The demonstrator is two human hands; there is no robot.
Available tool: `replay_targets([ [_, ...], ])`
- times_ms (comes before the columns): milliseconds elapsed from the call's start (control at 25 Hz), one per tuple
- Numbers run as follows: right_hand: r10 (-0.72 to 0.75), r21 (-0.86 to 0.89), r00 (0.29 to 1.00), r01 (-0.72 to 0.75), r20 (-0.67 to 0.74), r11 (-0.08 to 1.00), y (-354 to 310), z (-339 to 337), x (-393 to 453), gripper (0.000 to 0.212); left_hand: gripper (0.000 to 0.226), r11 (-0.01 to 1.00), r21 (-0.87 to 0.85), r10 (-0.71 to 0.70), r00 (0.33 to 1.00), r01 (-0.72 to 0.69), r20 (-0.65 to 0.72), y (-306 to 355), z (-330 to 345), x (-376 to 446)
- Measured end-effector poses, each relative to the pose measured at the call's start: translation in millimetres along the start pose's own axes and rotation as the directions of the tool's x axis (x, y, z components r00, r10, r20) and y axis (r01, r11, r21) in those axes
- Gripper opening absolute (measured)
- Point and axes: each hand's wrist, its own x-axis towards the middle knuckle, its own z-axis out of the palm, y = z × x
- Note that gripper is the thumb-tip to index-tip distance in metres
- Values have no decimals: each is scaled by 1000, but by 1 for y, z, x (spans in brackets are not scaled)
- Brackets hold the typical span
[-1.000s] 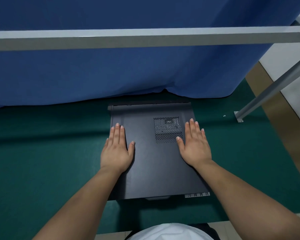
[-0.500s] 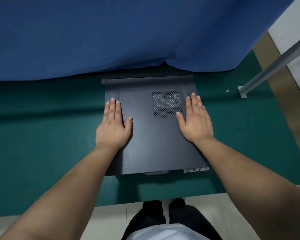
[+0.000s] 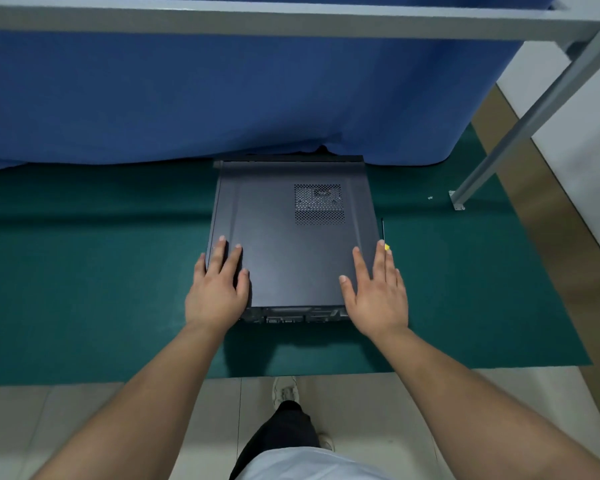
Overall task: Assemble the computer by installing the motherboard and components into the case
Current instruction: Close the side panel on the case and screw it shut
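You are working on a green mat (image 3: 84,271) before a blue curtain (image 3: 187,98); your left hand (image 3: 217,289) and right hand (image 3: 378,292) are lying spread flat on the case (image 3: 291,254), a screwdriver (image 3: 383,233) lying just beside.

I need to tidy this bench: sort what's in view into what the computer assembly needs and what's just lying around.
For the job:
- computer case, lying flat, side panel on
- left hand and right hand, flat on the panel
- screwdriver beside the case's right edge

Just there:
- green mat
- blue curtain
- grey frame
- small bits near its foot
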Motion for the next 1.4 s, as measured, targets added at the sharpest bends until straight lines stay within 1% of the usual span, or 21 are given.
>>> replay_targets([
  [120,15,149,999,-22,50,989,8,0,-27,71,60,997,-48,66,997,-65,28,-16,-2,-33],
  [160,5,197,997,-20,77,980,11,-2,-31,71,62,994,-87,74,996,-70,45,-22,-5,-39],
  [240,-29,240,989,-6,144,971,20,-9,-32,75,69,982,-182,71,991,-50,115,-32,-14,-41],
  [320,-67,243,974,13,216,970,29,-16,-29,78,73,976,-215,72,982,-34,175,-37,-24,-38],
  [400,-72,229,967,14,246,973,34,-19,-25,79,75,978,-209,62,978,-19,198,-40,-29,-32],
  [560,-62,242,978,12,200,970,36,-14,-23,79,91,991,-134,41,976,-12,215,-41,-34,-19],
  [680,-73,251,985,31,158,967,41,-12,-20,79,93,997,-76,16,976,1,219,-42,-35,-12],
  [800,-91,234,985,55,147,971,43,-14,-16,79,91,995,-97,-7,978,28,210,-41,-33,-11],
  [920,-79,230,980,36,181,973,45,-15,-17,80,90,993,-111,-17,973,44,230,-39,-34,-12],
  [1040,-95,260,961,25,259,965,54,-20,-13,77,86,984,-176,35,957,17,289,-48,-39,-11],
  [1120,-143,269,944,61,296,961,62,-24,-7,74,85,978,-208,77,942,-8,326,-56,-41,-11],
  [1200,-163,260,938,82,307,962,67,-26,-3,73,86,974,-225,56,939,23,339,-59,-43,-9],
  [1320,-154,244,942,81,299,966,69,-24,1,72,94,971,-216,-18,935,100,354,-58,-46,-2],
  [1400,-155,243,939,80,308,967,71,-25,3,70,96,971,-212,-23,933,105,359,-58,-49,1],
])
